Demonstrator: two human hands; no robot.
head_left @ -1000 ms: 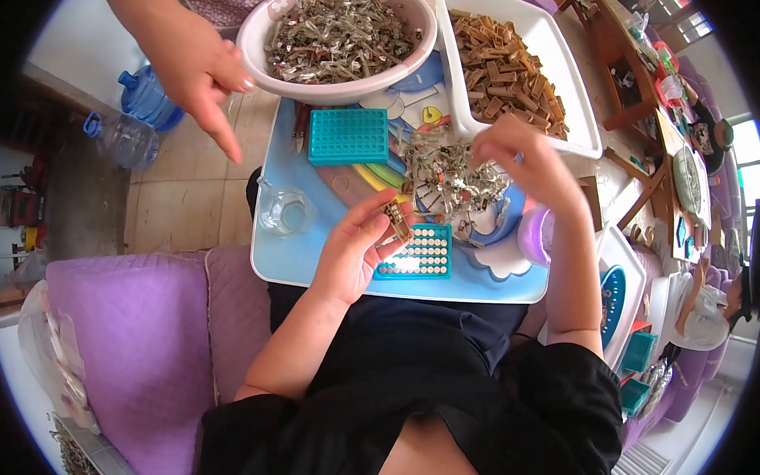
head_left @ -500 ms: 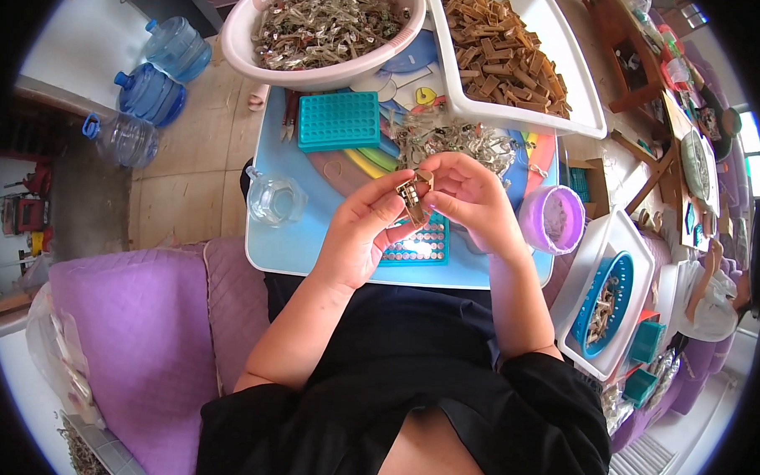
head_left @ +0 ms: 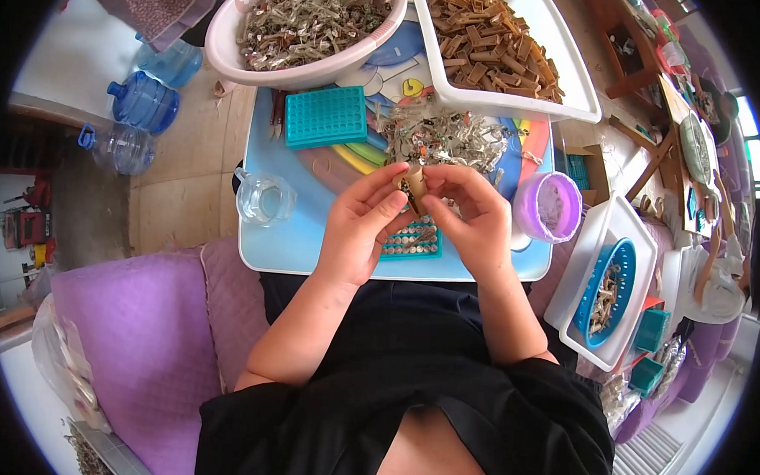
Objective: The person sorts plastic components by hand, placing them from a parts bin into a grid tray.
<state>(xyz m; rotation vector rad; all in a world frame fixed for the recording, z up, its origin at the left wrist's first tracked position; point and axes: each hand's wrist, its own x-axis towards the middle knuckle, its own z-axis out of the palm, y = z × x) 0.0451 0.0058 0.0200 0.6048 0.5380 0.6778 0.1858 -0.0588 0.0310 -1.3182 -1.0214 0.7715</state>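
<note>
Both hands pinch one small brown piece together.
Left hand (head_left: pixel 362 228) and right hand (head_left: pixel 474 220) should keep the brown piece (head_left: pixel 415 188) steady directly above the teal grid tray (head_left: pixel 411 240).

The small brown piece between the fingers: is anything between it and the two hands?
Nothing visible is. The left hand and the right hand both pinch the small brown piece directly with their fingertips, above the teal tray on the light blue table.

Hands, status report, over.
Left hand and right hand pinch a small brown piece together. Teal grid tray below. Nothing in the way.
</note>
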